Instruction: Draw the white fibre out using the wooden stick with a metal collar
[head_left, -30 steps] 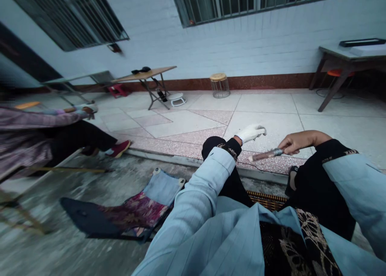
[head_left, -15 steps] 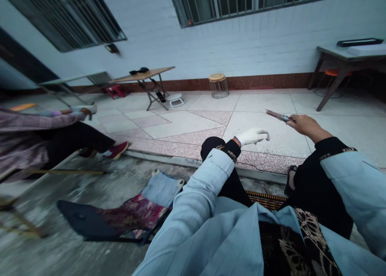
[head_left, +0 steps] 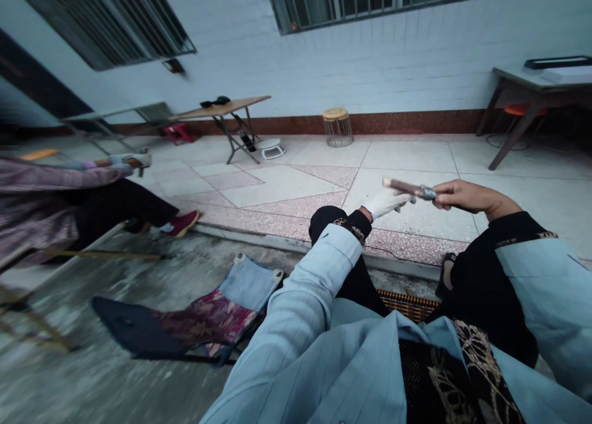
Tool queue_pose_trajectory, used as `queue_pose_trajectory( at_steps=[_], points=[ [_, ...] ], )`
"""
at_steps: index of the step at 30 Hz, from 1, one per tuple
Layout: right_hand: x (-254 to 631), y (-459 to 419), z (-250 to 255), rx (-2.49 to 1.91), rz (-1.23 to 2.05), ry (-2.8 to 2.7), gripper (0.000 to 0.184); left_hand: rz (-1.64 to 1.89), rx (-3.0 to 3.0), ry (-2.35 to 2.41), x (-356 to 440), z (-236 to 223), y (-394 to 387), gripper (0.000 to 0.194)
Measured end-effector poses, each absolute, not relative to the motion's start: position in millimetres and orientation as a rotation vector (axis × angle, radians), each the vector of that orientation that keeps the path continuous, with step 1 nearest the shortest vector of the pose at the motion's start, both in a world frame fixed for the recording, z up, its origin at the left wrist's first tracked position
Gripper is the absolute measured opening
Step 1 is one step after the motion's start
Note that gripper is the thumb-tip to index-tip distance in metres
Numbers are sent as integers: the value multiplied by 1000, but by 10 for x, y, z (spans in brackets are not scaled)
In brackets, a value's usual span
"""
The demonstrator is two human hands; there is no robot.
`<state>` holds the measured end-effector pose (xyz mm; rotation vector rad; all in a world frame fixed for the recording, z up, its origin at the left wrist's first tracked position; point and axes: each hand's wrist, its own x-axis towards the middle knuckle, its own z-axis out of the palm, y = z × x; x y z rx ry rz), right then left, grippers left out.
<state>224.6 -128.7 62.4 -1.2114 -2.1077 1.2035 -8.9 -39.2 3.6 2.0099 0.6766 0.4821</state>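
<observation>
My right hand, bare, is closed on one end of a tool with a brown wooden handle. A metal-wrapped collar sits next to my fingers; whatever lies inside the grip is hidden. The pale end of the handle points left. My left hand, in a white glove, is just below and behind the handle, with its fingers loosely stretched to the right. Part of that hand is covered by the handle, and whether they touch is unclear.
A folding chair with patterned cloth lies at lower left. Beyond it sits a person in a plaid sleeve. A raised tiled floor edge runs ahead. Farther off stand a wire stool, a folding table and a desk.
My right hand has brought the tool left, so its handle now overlaps my gloved left hand. The left hand has barely moved, and the view has shifted slightly.
</observation>
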Motion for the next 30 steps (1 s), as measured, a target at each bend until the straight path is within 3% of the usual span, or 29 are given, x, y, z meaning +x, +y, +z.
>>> queue_pose_trajectory(
  at_steps=[7,15,18,20,23,26,30],
  points=[
    [2203,-962,681,-1350,636,-1543,34,377,1885,480,-82,-82,-376,31],
    [2123,-831,578,-2148,-35,-2009,35,147,2200,564,-366,309,-478,28],
    [2058,-959,511,-2278,185,-2395,27,227,2313,632,-406,379,-360,27],
    [2019,-1040,506,-2125,684,-2642,24,236,2338,643,-375,371,-263,26],
    [2016,-1138,585,-1542,1421,-2678,29,259,2234,575,-270,309,-185,25],
    [2089,-1185,714,-1213,1396,-2412,32,370,2059,564,-166,204,-216,26],
    [2159,-1140,756,-1282,1062,-1872,27,325,1882,509,-96,35,-321,28]
  ],
)
